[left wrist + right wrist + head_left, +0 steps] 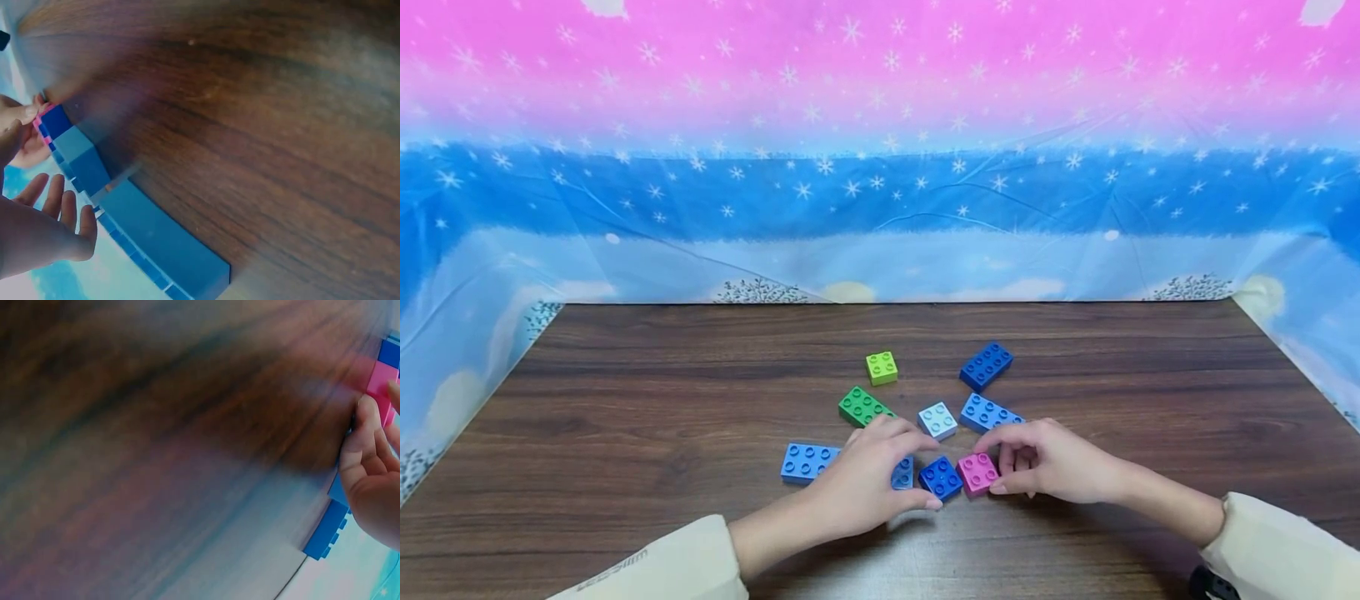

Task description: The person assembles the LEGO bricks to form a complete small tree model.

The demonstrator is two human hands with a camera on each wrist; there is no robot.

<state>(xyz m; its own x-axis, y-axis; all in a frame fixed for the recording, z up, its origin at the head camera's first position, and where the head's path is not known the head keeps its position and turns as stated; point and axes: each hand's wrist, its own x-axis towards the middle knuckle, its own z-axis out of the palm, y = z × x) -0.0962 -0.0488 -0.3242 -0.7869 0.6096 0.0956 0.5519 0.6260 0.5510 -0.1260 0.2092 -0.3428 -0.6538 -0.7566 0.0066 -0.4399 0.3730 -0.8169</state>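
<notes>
My right hand (1051, 465) pinches a pink square brick (977, 474) between thumb and index finger; its side also shows in the right wrist view. Just left of the pink brick is a dark blue square brick (941, 478). My left hand (871, 477) reaches over a light blue brick (903, 472) beside the dark blue one, partly hiding it. In the left wrist view, the fingers (69, 209) are spread and hold nothing. A longer light blue brick (808, 463) lies partly under the left hand.
Beyond the hands lie a green brick (863, 405), a lime brick (882, 367), a pale blue brick (937, 421), a light blue brick (989, 412) and a dark blue long brick (987, 366). A snowflake-patterned cloth (880, 192) hangs behind the wooden table (662, 383).
</notes>
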